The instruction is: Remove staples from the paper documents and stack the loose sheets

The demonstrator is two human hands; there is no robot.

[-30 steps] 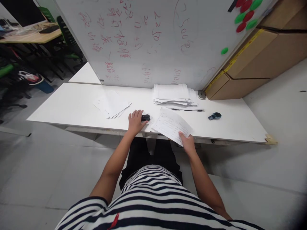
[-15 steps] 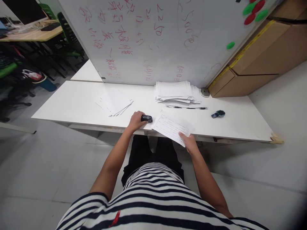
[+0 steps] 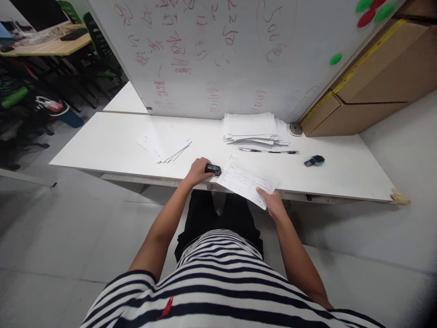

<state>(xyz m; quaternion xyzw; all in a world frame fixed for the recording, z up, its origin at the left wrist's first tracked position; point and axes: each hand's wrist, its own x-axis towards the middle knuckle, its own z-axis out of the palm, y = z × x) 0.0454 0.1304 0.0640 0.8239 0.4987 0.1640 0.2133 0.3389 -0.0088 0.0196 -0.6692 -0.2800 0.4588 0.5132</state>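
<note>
My left hand is closed around a small black stapler near the front edge of the white table. Just right of the stapler, a printed paper sheet lies tilted, its near corner past the table edge. My right hand pinches that near right corner, thumb on top and fingers hidden underneath. The stapler's front end is close to the sheet's left corner; whether they touch I cannot tell. To the left lie several fanned sheets. Behind, a thick stack of paper stands against the whiteboard.
A pen lies in front of the stack, with a dark wristwatch to its right. A small grey device sits beside the stack. The whiteboard closes off the back, and cardboard boxes stand at right.
The whole view has shifted slightly. The stapler and the sheet look a little nearer each other, and both hands keep their holds.
</note>
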